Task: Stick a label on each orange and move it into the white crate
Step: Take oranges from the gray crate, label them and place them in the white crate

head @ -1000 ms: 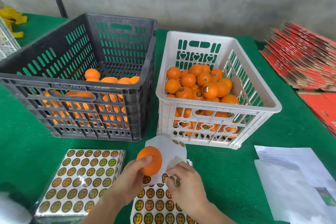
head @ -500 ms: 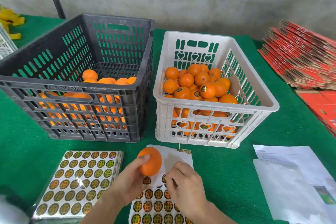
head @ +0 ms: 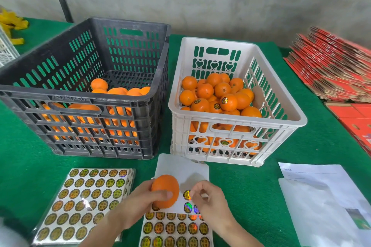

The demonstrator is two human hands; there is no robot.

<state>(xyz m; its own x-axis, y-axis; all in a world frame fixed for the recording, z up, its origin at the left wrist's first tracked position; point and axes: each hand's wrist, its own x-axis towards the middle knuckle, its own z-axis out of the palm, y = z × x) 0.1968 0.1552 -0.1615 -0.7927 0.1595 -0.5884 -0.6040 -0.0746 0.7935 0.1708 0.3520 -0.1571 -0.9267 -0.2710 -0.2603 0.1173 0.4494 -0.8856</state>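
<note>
Green counter point(head: 24, 166), grey wall behind. Head view: your left hand point(head: 136, 208) grips an orange point(head: 165, 188) over the label sheet point(head: 176, 230), just in front of the white crate point(head: 218, 42). Your right hand point(head: 210, 200) has lifted off the sheet, pinching what looks like a peeled label point(head: 187, 195) beside the orange. Sticking likely comes next. The black crate point(head: 60, 94) holds more oranges.

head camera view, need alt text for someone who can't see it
A left hand holds an orange over a label sheet while the right hand pinches a round label. Behind stand a black crate of oranges and a white crate of oranges, some labelled.
</note>
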